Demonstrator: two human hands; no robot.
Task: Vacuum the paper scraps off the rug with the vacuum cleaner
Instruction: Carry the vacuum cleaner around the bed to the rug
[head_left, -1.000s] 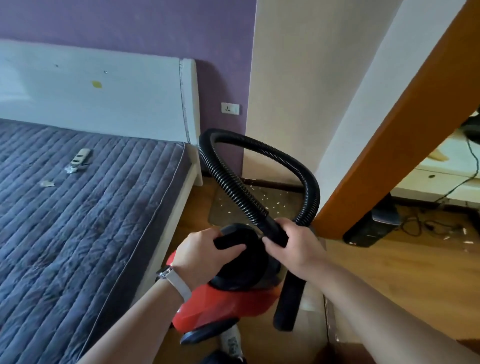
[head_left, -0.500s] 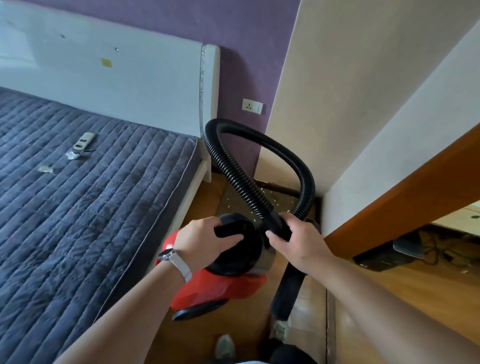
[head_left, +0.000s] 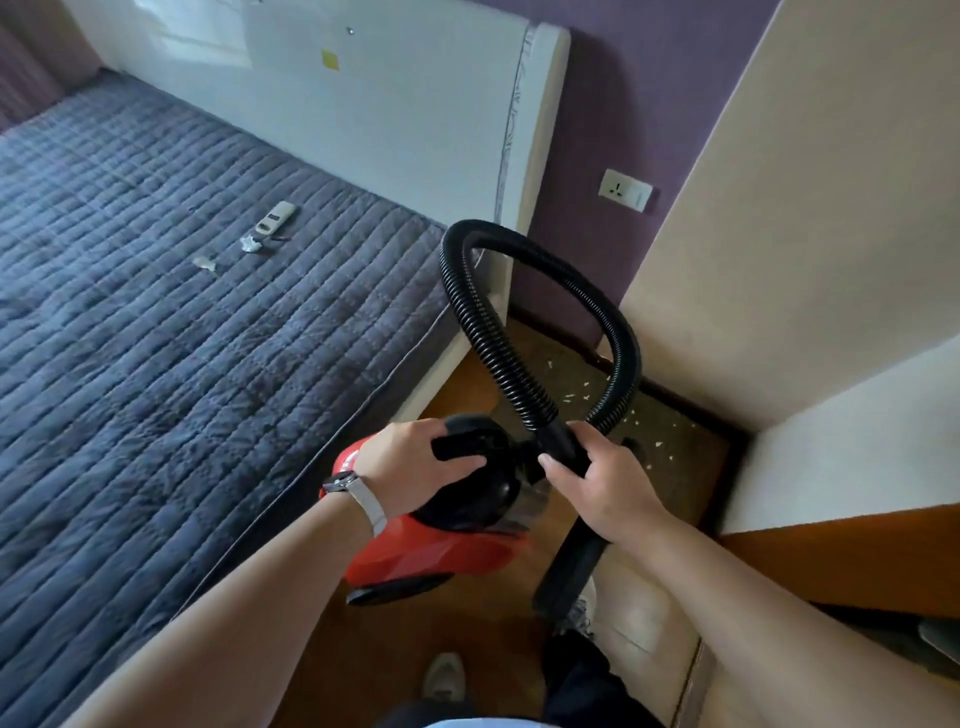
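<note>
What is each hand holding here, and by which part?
The left hand grips the black handle on top of the red vacuum cleaner; the right hand grips the hose at its smooth black cuff.

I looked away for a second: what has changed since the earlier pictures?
The person has carried the vacuum cleaner forward, nearer the rug with its paper scraps. Unchanged: the left hand grips the vacuum cleaner, the right hand grips the hose.
</note>
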